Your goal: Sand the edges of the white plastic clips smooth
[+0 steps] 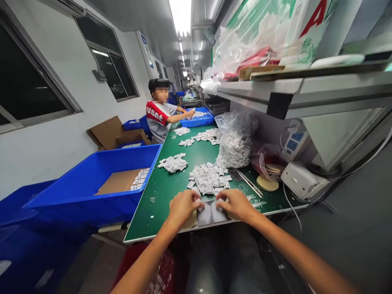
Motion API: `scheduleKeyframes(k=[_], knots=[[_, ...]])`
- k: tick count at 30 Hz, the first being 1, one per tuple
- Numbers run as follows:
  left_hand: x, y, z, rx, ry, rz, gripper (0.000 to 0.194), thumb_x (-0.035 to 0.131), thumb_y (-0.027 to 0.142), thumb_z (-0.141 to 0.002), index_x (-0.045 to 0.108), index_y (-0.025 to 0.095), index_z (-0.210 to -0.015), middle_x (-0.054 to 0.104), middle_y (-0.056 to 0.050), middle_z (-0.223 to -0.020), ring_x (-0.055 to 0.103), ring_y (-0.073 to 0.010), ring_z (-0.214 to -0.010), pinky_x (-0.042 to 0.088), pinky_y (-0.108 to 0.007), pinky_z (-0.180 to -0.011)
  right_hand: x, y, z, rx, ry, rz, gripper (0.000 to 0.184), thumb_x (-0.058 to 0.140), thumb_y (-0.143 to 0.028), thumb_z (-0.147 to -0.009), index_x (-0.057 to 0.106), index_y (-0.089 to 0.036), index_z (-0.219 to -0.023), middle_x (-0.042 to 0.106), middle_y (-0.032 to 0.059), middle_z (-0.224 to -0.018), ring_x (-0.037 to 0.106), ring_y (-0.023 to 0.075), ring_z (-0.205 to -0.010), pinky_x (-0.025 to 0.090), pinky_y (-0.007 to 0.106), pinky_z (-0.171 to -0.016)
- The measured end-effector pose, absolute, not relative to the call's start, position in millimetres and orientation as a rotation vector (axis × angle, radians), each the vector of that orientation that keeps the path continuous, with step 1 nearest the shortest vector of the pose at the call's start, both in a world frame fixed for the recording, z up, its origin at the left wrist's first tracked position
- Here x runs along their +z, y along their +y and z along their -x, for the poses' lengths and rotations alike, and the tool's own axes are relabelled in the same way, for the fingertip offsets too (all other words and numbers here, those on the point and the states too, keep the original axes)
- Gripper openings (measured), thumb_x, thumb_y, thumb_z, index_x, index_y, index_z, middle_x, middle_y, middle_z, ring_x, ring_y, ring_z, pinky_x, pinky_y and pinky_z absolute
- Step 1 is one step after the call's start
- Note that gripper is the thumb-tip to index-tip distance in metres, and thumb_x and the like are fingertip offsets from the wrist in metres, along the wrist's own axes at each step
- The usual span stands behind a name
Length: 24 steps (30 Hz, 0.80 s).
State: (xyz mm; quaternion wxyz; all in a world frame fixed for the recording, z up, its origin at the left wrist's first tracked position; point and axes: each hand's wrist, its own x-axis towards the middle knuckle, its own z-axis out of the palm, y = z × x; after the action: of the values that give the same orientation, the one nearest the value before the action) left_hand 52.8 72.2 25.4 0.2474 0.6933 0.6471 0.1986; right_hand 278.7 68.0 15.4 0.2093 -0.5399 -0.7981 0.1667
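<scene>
At the table's near edge, my left hand is closed in a pinch on a small white plastic part. My right hand is likewise closed, its fingertips around another small whitish part that the fingers mostly cover. Both hands are just above flat grey pads fixed along the edge. A round cream-coloured disc shows partly under my left hand. Directly beyond my fingers lies a loose pile of white plastic parts.
More white parts lie on the green table, beside a filled clear bag. Tweezers and a round disc are at right. A blue bin stands left. A co-worker sits at a blue tray. A shelf overhangs the right.
</scene>
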Motion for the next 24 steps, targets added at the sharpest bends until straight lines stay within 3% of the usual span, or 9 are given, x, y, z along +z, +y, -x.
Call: scheduleKeyframes(k=[4,8,12,17,21,24], knots=[[23,40,-31,0.776,1.894,-1.939,0.03,0.055,0.048,-0.092,0.07,0.027,-0.107,0.07,-0.01,-0.106,0.06,-0.0278,-0.101,0.041,-0.035,-0.088,19,55,-304,0.36,-2.15,1.509,0.023,0.047,-0.025,-0.099,0.068,-0.018,-0.103,0.069,0.0128,-0.1,0.059,0.0259,-0.099,0.042,0.037,-0.085],[12,5,-8,0.763,1.838,-1.88,0.028,0.064,0.054,-0.082,0.075,0.029,-0.083,0.072,-0.009,-0.083,0.06,-0.0263,-0.077,0.043,-0.033,-0.072,22,18,-319,0.531,-2.279,1.383,0.02,0.054,-0.026,-0.095,0.07,-0.023,-0.082,0.069,0.0055,-0.078,0.061,0.02,-0.074,0.041,0.03,-0.068],[12,18,-23,0.611,1.518,-1.578,0.036,0.076,0.058,-0.067,0.076,0.025,-0.082,0.068,-0.004,-0.069,0.058,-0.0216,-0.063,0.04,-0.029,-0.059,26,12,-298,0.904,-2.276,1.173,0.007,0.068,-0.034,-0.089,0.071,-0.03,-0.093,0.072,-0.0019,-0.085,0.065,0.0153,-0.076,0.045,0.024,-0.071],[18,68,-57,0.551,1.557,-1.609,0.024,0.08,0.039,-0.062,0.077,0.024,-0.079,0.066,-0.002,-0.07,0.057,-0.0198,-0.068,0.035,-0.025,-0.059,17,54,-275,0.649,-2.186,1.37,0.019,0.055,-0.026,-0.093,0.073,-0.021,-0.096,0.072,0.0097,-0.093,0.065,0.0253,-0.089,0.045,0.033,-0.078],[18,73,-48,0.575,1.595,-1.584,0.02,0.082,0.035,-0.059,0.076,0.024,-0.074,0.066,-0.002,-0.068,0.056,-0.0193,-0.065,0.032,-0.025,-0.057,5,65,-288,0.636,-2.167,1.368,0.017,0.061,-0.035,-0.089,0.074,-0.026,-0.096,0.075,0.006,-0.091,0.068,0.0243,-0.085,0.048,0.032,-0.077],[23,60,-25,0.644,1.509,-1.518,0.026,0.079,0.042,-0.066,0.075,0.023,-0.083,0.068,-0.002,-0.074,0.056,-0.0183,-0.067,0.033,-0.025,-0.058,-2,59,-310,0.61,-2.049,1.444,0.026,0.055,-0.043,-0.093,0.074,-0.026,-0.097,0.075,0.0081,-0.096,0.068,0.027,-0.087,0.05,0.035,-0.079]])
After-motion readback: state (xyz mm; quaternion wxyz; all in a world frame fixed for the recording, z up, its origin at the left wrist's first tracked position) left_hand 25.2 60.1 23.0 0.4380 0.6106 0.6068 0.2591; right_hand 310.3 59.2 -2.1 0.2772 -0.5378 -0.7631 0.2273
